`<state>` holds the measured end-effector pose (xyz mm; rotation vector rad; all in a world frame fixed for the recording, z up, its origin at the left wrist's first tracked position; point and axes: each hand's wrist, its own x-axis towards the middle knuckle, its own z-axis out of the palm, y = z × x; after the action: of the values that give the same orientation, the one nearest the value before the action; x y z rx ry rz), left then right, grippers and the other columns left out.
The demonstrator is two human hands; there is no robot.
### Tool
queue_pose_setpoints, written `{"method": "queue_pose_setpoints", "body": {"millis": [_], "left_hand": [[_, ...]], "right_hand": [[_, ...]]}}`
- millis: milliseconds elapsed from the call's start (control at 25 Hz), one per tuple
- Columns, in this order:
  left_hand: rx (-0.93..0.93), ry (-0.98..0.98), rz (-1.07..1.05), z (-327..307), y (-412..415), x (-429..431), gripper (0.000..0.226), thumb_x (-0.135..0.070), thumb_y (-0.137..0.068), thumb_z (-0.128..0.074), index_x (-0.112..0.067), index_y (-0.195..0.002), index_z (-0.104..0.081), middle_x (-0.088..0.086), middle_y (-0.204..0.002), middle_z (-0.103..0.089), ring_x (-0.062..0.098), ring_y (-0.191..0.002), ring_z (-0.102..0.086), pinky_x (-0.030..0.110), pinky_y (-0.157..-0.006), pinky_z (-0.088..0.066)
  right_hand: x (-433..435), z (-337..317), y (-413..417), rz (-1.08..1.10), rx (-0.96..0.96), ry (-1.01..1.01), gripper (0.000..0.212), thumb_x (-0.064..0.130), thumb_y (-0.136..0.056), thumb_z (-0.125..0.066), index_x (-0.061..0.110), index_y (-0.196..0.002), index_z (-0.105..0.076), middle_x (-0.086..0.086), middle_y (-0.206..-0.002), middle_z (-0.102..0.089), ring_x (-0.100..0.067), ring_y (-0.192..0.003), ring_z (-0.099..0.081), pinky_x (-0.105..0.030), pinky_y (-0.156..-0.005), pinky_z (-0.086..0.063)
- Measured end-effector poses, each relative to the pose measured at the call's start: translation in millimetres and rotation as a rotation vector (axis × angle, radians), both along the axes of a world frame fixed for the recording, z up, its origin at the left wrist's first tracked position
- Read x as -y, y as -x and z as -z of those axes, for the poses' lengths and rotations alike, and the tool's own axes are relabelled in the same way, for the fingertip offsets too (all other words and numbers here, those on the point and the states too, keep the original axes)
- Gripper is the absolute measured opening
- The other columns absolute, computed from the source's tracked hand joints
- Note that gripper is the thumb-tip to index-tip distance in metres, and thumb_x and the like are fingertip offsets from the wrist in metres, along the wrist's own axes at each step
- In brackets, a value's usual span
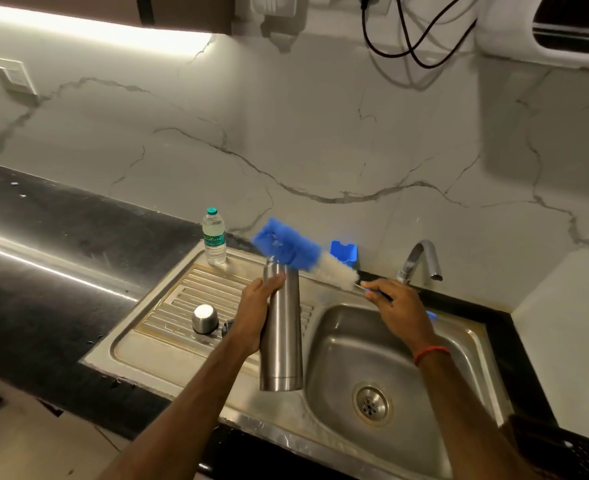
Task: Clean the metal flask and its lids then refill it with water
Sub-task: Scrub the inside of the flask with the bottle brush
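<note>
Brushed-metal flask (282,327), fluffy blue-and-white bristle brush (300,254), steel sink (400,344), glossy marble wall (286,133).

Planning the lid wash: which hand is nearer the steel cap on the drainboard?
Left. The left hand, gripping the flask, is just beside the cap; the right hand is farther, over the sink.

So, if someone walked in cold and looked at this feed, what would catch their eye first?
The bright blue and white brush stands out first: the right hand holds its handle, and it slants just above the mouth of the steel flask gripped in the left hand beside the sink basin. Then the steel cap on the draining board, left of the flask, and the plastic water bottle behind it by the wall.
</note>
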<state>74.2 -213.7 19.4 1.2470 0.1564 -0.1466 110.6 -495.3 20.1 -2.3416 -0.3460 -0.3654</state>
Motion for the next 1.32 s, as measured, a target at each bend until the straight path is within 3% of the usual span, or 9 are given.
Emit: {"method": "queue_pose_setpoints", "body": {"millis": [80, 200, 280, 440, 640, 760, 960, 1160, 1320], "left_hand": [[-0.085, 0.005, 0.034, -3, 3, -4, 0.050, -0.052, -0.093, -0.059, -0.012, -0.122, -0.058, 0.021, -0.097, -0.073, 0.031, -0.079, -0.072, 0.044, -0.075, -0.061], [-0.177, 0.019, 0.106, -9, 6, 4, 0.049, -0.051, -0.097, -0.050, -0.008, -0.117, -0.062, 0.014, -0.084, -0.073, 0.024, -0.070, -0.070, 0.036, -0.069, -0.059], [-0.165, 0.062, 0.142, -14, 8, 10, 0.057, -0.056, -0.091, -0.059, -0.006, -0.118, -0.061, 0.018, -0.089, -0.072, 0.026, -0.072, -0.069, 0.038, -0.071, -0.059], [-0.050, 0.078, 0.110, -5, 4, 2, 0.091, -0.050, -0.064, -0.087, -0.008, -0.134, -0.046, 0.024, -0.102, -0.069, 0.036, -0.085, -0.070, 0.046, -0.076, -0.060], [-0.088, 0.082, 0.165, -3, 0, 1, 0.063, -0.056, -0.090, -0.062, -0.005, -0.127, -0.060, 0.022, -0.107, -0.072, 0.033, -0.089, -0.068, 0.049, -0.091, -0.054], [-0.204, 0.139, 0.196, -11, 3, 8, 0.064, -0.061, -0.091, -0.053, -0.003, -0.115, -0.067, 0.021, -0.098, -0.072, 0.030, -0.081, -0.069, 0.043, -0.084, -0.056], [-0.045, 0.172, 0.243, -10, 5, 0, 0.082, -0.042, -0.067, -0.087, -0.009, -0.130, -0.047, 0.018, -0.091, -0.070, 0.031, -0.079, -0.070, 0.044, -0.071, -0.063], [-0.070, 0.196, 0.253, -15, 2, 10, 0.060, -0.036, -0.087, -0.073, -0.005, -0.132, -0.050, 0.027, -0.109, -0.068, 0.041, -0.099, -0.069, 0.058, -0.092, -0.055], [-0.165, 0.160, 0.224, -10, -1, 12, 0.057, -0.045, -0.089, -0.062, -0.004, -0.128, -0.058, 0.024, -0.106, -0.070, 0.034, -0.091, -0.069, 0.050, -0.094, -0.054]], "right_hand": [[16, 7, 11, 0.039, -0.057, -0.001, 0.019, 0.017, -0.093, -0.067, 0.031, -0.105, -0.068, 0.005, -0.098, -0.069, -0.004, -0.094, -0.063, -0.026, -0.086, -0.053], [-15, -5, 3, 0.000, -0.003, -0.058, 0.018, 0.016, -0.091, -0.069, 0.028, -0.105, -0.071, 0.009, -0.097, -0.069, 0.001, -0.094, -0.062, -0.014, -0.083, -0.048], [-42, -13, -7, -0.054, 0.050, -0.090, 0.016, 0.018, -0.089, -0.073, 0.022, -0.104, -0.075, 0.007, -0.098, -0.071, -0.001, -0.093, -0.063, -0.011, -0.082, -0.048], [-13, -3, 0, -0.006, -0.018, -0.083, 0.014, 0.018, -0.090, -0.072, 0.026, -0.101, -0.074, 0.007, -0.097, -0.071, -0.003, -0.092, -0.064, -0.025, -0.085, -0.052], [-11, -7, 9, 0.010, -0.058, -0.098, 0.015, 0.017, -0.092, -0.068, 0.027, -0.102, -0.072, 0.010, -0.097, -0.070, 0.003, -0.095, -0.061, -0.024, -0.087, -0.052], [-49, -22, -6, -0.066, 0.026, -0.109, 0.013, 0.020, -0.090, -0.071, 0.023, -0.102, -0.074, 0.007, -0.097, -0.072, -0.003, -0.093, -0.063, -0.013, -0.082, -0.048], [7, -3, 17, 0.032, -0.113, -0.071, 0.013, 0.016, -0.095, -0.065, 0.027, -0.101, -0.068, 0.009, -0.096, -0.067, 0.001, -0.092, -0.060, -0.031, -0.088, -0.053], [-27, -19, 2, 0.014, 0.003, -0.066, 0.013, 0.019, -0.093, -0.067, 0.027, -0.104, -0.071, 0.008, -0.095, -0.067, -0.001, -0.091, -0.060, -0.022, -0.082, -0.049], [-27, -16, 1, 0.006, 0.029, -0.048, 0.013, 0.019, -0.092, -0.069, 0.027, -0.102, -0.071, 0.008, -0.094, -0.066, 0.002, -0.089, -0.057, -0.014, -0.077, -0.043]]}}
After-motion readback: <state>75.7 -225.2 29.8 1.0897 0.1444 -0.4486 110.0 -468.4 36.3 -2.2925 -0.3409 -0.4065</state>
